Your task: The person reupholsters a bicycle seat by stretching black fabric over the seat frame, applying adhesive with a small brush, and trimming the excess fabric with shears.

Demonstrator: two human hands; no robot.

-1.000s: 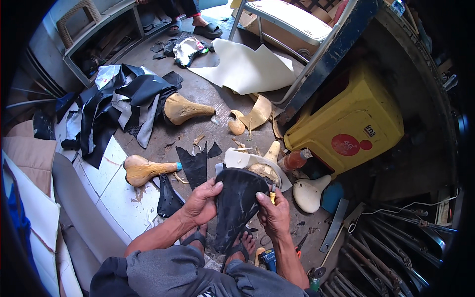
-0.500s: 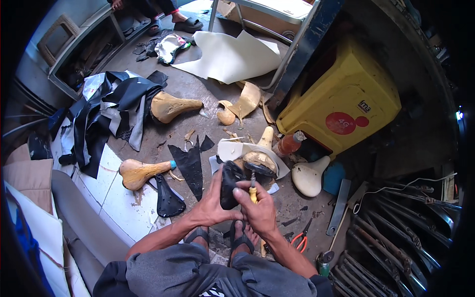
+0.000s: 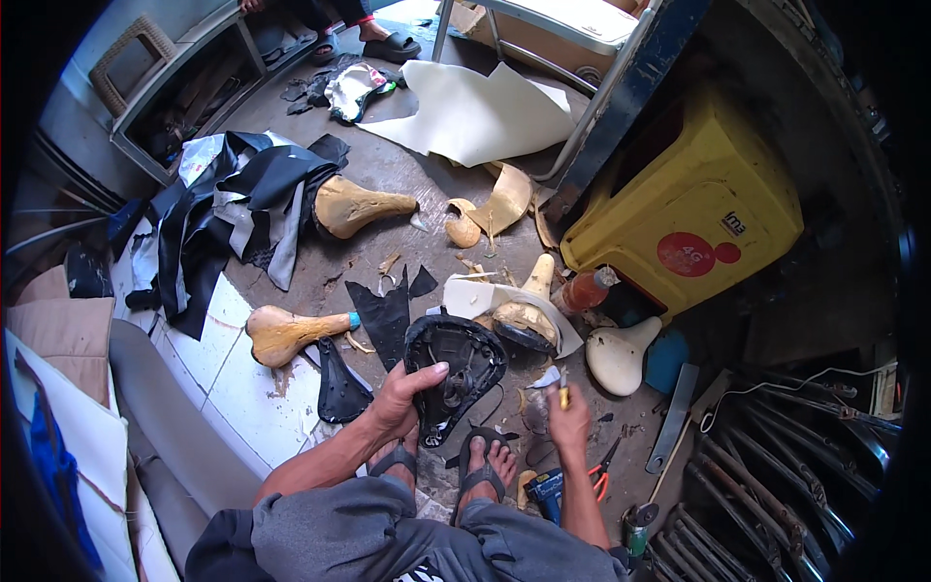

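Note:
My left hand (image 3: 400,398) grips a black bicycle saddle shell (image 3: 464,361) by its left edge, thumb over the rim, its hollow ribbed underside facing up. Off to the right, apart from the shell, my right hand (image 3: 570,424) is closed around a yellow-handled screwdriver (image 3: 563,396); its shaft is hard to make out. Just beyond the shell lies a saddle with tan foam and a black base (image 3: 525,325), with a white sheet (image 3: 471,296) against it. A second black saddle shell (image 3: 341,388) rests on the floor left of my left hand.
Tan foam saddles (image 3: 281,335) lie at left, a cream saddle (image 3: 619,357) at right. A bottle of reddish liquid (image 3: 584,291) stands beside a yellow plastic stool (image 3: 737,204). Orange-handled pliers (image 3: 601,482) and black metal bars (image 3: 766,466) are near right. Another person's feet (image 3: 390,44) show at the back.
The saddle shell has turned so its hollow underside shows. My right hand has moved away from it to the right with the screwdriver. The whole view has shifted slightly.

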